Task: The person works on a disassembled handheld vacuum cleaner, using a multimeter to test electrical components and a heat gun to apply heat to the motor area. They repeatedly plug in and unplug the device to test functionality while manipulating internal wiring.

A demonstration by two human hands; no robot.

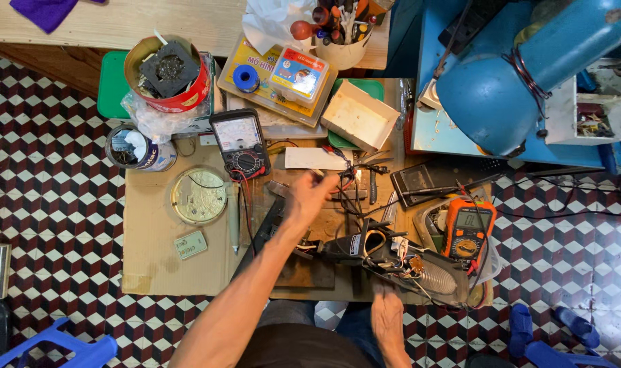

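My left hand reaches forward over the cardboard mat, fingers pinched on a thin wire from the red and black tangle. Below it lies an opened black appliance with bare wiring and a ribbed clear end. My right hand rests at its near edge, fingertips hidden against the casing. A black analog multimeter sits just left of my left hand. An orange digital multimeter lies to the right.
A round metal disc and a small green circuit board lie on the mat's left. Behind stand a red tin, an open can, a white box, a cup of tools and a blue lamp.
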